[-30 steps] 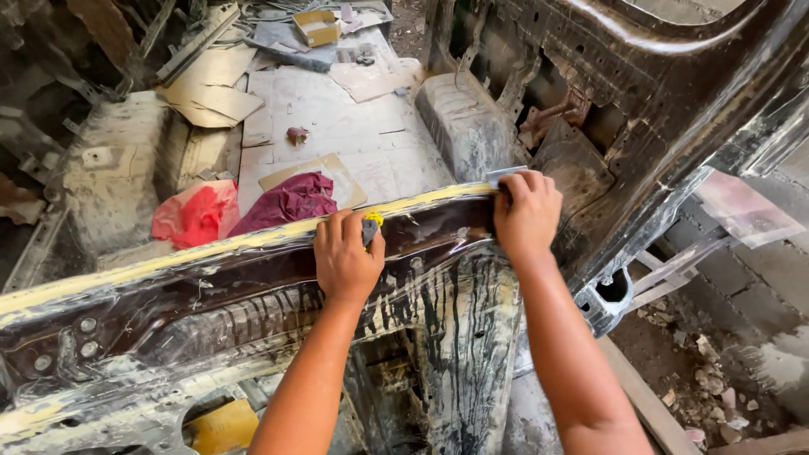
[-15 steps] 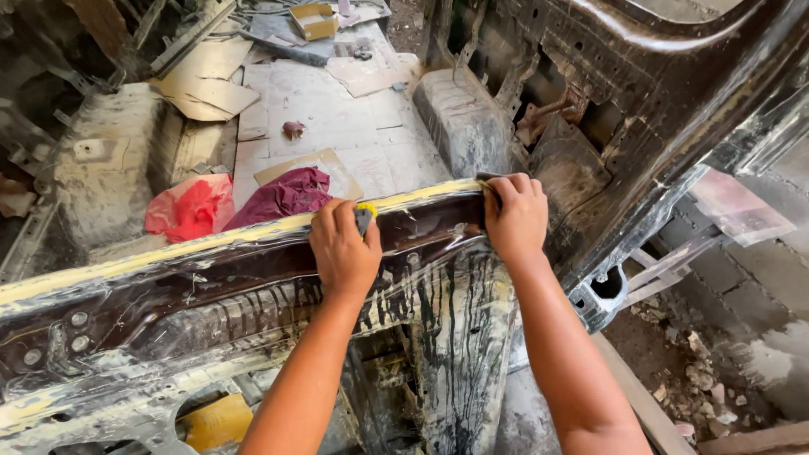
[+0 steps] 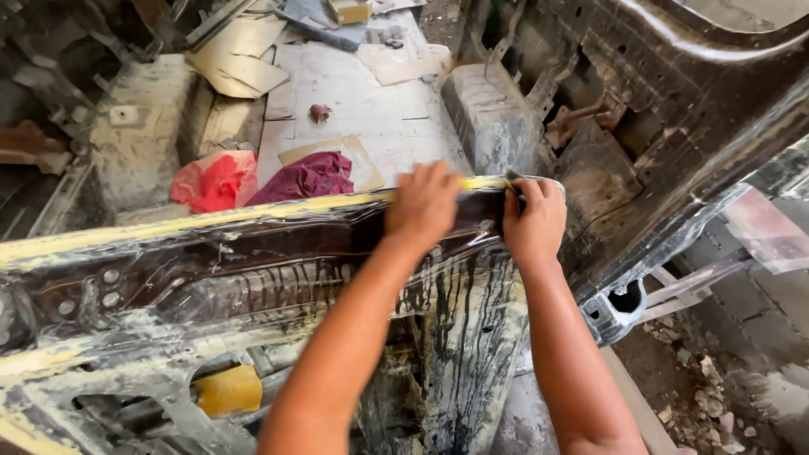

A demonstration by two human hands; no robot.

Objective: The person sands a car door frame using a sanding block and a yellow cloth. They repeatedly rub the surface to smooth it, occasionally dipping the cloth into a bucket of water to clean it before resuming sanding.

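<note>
The sill (image 3: 253,244), a long dark metal rail with a yellow top edge, runs left to right, rising slightly rightward. The left hand (image 3: 425,206) presses flat on its top edge; the right hand (image 3: 533,221) clamps its right end. Red cloth (image 3: 211,181) and maroon cloth (image 3: 308,177) lie just behind the sill.

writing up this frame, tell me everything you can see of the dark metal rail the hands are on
The rail is a long dark metal beam, wet and glossy, streaked with pale residue and yellow along its top edge. It runs from lower left up to the right across a stripped vehicle shell. The left hand presses flat on it; the right hand clasps its right end.
</note>
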